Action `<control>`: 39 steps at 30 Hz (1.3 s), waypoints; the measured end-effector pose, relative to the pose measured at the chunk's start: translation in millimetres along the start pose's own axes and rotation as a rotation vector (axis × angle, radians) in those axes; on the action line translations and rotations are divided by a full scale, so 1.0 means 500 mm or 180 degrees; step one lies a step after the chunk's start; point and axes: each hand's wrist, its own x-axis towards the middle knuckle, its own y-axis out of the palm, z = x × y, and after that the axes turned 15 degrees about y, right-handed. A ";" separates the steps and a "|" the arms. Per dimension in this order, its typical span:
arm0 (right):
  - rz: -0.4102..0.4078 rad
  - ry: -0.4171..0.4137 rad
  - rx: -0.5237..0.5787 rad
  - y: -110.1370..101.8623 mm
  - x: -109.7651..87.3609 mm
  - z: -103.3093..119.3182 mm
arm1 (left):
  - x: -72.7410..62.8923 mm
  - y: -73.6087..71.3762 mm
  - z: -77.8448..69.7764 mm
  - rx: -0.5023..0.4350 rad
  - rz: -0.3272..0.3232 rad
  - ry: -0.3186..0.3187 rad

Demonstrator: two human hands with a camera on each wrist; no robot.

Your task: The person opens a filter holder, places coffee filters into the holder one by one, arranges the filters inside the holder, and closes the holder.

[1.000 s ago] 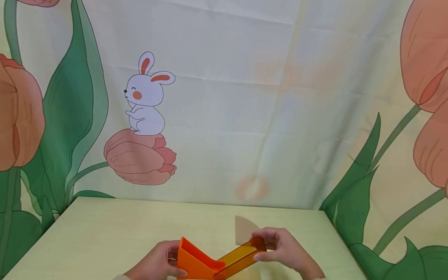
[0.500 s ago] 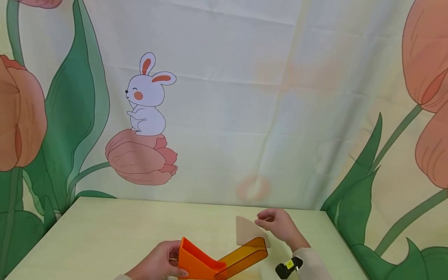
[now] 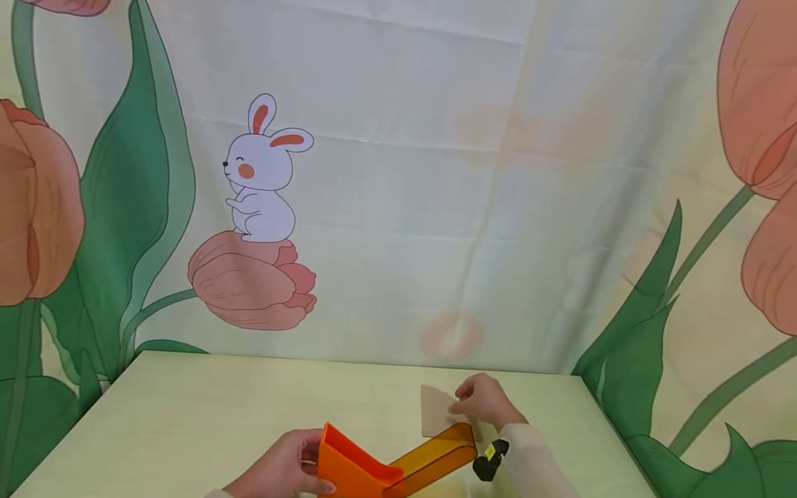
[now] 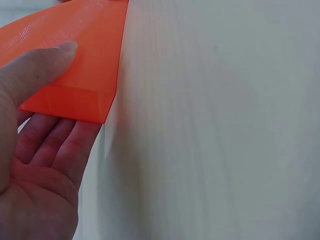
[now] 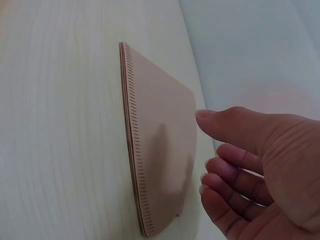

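Observation:
My left hand (image 3: 280, 465) grips the upright end of an orange coffee filter case (image 3: 349, 469) at the front of the table. In the left wrist view the thumb lies on the case's broad face (image 4: 92, 55), with the other fingers behind it. A see-through amber lid (image 3: 432, 462) stands swung out to the right, its free end raised. Beyond it lies a stack of brown paper coffee filters (image 5: 165, 130), fan-shaped with crimped edges. My right hand (image 3: 488, 402) hovers at the stack's right side, thumb tip right by the curved edge, fingers loosely bent with nothing between them.
The pale wood-grain table (image 3: 249, 394) extends back to a hanging cloth (image 3: 386, 207) printed with tulips and a rabbit. A small black wrist camera (image 3: 490, 461) is on the right sleeve (image 3: 529, 456), close to the lid's raised end.
My right hand has let go of the amber lid and moved back to the paper filters, its fingers coming down beside them. The left hand keeps its grip on the case.

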 end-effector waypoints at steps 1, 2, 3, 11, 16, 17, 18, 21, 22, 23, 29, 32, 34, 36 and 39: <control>0.0019 0.0026 -0.0036 0.001 0.000 0.002 | 0.000 0.000 0.000 -0.0005 0.0000 -0.0005; 0.0035 0.0053 -0.0068 0.001 0.001 0.004 | 0.000 0.000 0.000 -0.0008 0.0003 0.0000; 0.0040 0.0072 -0.0109 0.003 0.002 0.005 | 0.000 0.000 0.000 -0.0003 0.0005 0.0005; 0.0151 0.0281 -0.0184 0.026 0.030 -0.006 | -0.002 0.000 -0.001 0.0018 -0.0008 -0.0015; 0.0163 0.0296 -0.0179 0.038 0.041 -0.014 | -0.003 0.001 -0.001 0.0028 -0.0031 -0.0044; 0.0171 0.0290 -0.0190 0.038 0.042 -0.015 | -0.003 0.001 -0.002 0.0033 -0.0035 -0.0049; 0.0174 0.0301 -0.0192 0.039 0.043 -0.015 | -0.003 0.001 -0.002 0.0042 -0.0041 -0.0060; 0.0178 0.0317 -0.0208 0.039 0.042 -0.015 | -0.004 0.003 -0.004 0.0055 -0.0059 -0.0092; 0.0172 0.0317 -0.0221 0.038 0.041 -0.015 | -0.004 0.003 -0.004 0.0062 -0.0057 -0.0092; 0.0165 0.0314 -0.0232 0.037 0.041 -0.015 | -0.003 0.003 -0.004 0.0063 -0.0060 -0.0096; 0.0141 0.0214 -0.0302 0.032 0.036 -0.011 | -0.001 0.005 -0.003 0.0068 -0.0069 -0.0108; 0.0135 0.0194 -0.0321 0.031 0.034 -0.009 | -0.001 0.005 -0.002 0.0069 -0.0065 -0.0098; 0.0120 0.0179 -0.0344 0.032 0.036 -0.009 | -0.001 0.004 -0.001 0.0079 -0.0060 -0.0088; 0.0114 0.0184 -0.0338 0.034 0.037 -0.009 | -0.001 0.004 -0.001 0.0077 -0.0055 -0.0077; 0.0101 0.0193 -0.0326 0.038 0.041 -0.012 | -0.002 0.004 -0.001 0.0077 -0.0065 -0.0091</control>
